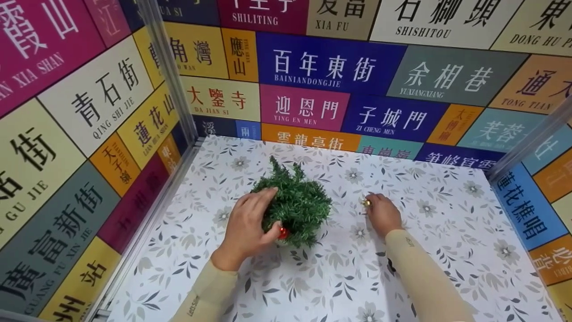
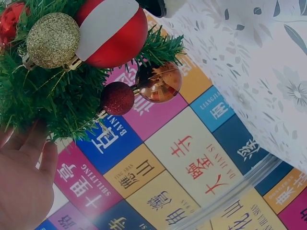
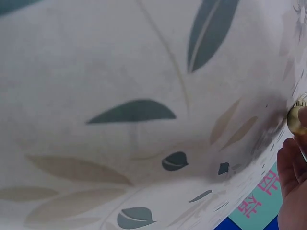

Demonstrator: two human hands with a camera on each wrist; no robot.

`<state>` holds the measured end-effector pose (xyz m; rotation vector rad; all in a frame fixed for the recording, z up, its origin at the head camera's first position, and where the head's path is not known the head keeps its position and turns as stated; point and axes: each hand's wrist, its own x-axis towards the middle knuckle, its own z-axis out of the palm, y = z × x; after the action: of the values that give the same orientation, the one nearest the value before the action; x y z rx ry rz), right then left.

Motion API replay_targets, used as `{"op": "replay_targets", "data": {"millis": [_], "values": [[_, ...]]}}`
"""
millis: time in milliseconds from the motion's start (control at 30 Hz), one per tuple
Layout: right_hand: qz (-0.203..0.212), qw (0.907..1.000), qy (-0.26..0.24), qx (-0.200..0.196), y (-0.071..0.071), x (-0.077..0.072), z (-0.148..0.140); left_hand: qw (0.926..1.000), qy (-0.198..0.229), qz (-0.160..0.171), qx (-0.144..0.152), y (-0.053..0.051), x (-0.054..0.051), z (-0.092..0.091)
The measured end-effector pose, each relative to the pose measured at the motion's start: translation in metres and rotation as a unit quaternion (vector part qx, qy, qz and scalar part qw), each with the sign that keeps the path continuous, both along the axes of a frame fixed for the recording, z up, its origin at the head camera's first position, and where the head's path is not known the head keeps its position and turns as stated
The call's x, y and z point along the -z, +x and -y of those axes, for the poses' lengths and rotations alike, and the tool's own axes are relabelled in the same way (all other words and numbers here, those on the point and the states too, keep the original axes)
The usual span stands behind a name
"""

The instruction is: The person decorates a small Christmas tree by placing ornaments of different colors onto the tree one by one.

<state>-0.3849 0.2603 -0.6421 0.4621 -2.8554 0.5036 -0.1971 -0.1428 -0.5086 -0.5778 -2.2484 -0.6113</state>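
Note:
Near the middle of the table stands a small artificial Christmas tree (image 1: pixel 301 203), green and bushy. My left hand (image 1: pixel 248 219) holds its left side, fingertips among the branches and thumb beside a shiny red bauble (image 1: pixel 283 233). Seen from the left wrist, the tree carries a glittery gold bauble (image 2: pixel 53 40), a red-and-white one (image 2: pixel 120 33), a dark red one (image 2: pixel 117 98) and a copper one (image 2: pixel 159 84). To the right of the tree, my right hand (image 1: pixel 385 215) pinches a small gold bauble (image 1: pixel 367 203) close to the tabletop. Its fingers partly hide that bauble.
White paper with grey leaves and flowers covers the table (image 1: pixel 321 281). Colourful sign-printed panels (image 1: pixel 328 62) rise behind and at both sides. A metal frame post (image 1: pixel 172 71) stands at the back left corner. A small dark object (image 1: pixel 391 264) shows beside the right forearm.

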Motion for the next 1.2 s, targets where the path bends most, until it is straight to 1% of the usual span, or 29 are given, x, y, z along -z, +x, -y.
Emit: {"op": "replay_targets", "data": {"millis": [200, 433, 500, 667, 733, 800, 933, 1067, 1200], "values": [[0.001, 0.9998, -0.015, 0.015, 0.003, -0.002, -0.002, 1.0000, 0.001, -0.004, 0.004, 0.000, -0.002, -0.003], [-0.009, 0.9993, -0.025, 0.025, 0.008, -0.008, -0.005, 1.0000, -0.004, -0.006, 0.005, 0.000, -0.003, -0.004], [-0.002, 0.9992, -0.028, 0.029, 0.009, -0.010, -0.006, 1.0000, -0.004, -0.006, 0.004, 0.001, -0.004, -0.004], [0.032, 0.9981, -0.039, 0.036, 0.015, -0.016, -0.007, 1.0000, -0.004, -0.005, -0.001, 0.002, -0.002, -0.003], [0.036, 0.9976, -0.048, 0.034, 0.019, -0.019, -0.006, 1.0000, -0.005, -0.001, -0.004, 0.002, -0.001, -0.002], [0.028, 0.9975, -0.059, 0.026, 0.025, -0.023, -0.004, 0.9999, -0.007, 0.004, -0.007, 0.003, 0.000, -0.002], [-0.009, 0.9968, -0.079, -0.002, 0.037, -0.032, 0.001, 0.9999, -0.008, 0.011, -0.009, 0.005, 0.000, -0.002], [-0.048, 0.9933, -0.096, -0.042, 0.049, -0.046, 0.009, 0.9998, -0.008, 0.011, -0.013, 0.005, -0.001, -0.001], [-0.073, 0.9892, -0.104, -0.074, 0.063, -0.060, 0.017, 0.9998, -0.008, 0.010, -0.018, 0.005, -0.002, -0.002]]}}
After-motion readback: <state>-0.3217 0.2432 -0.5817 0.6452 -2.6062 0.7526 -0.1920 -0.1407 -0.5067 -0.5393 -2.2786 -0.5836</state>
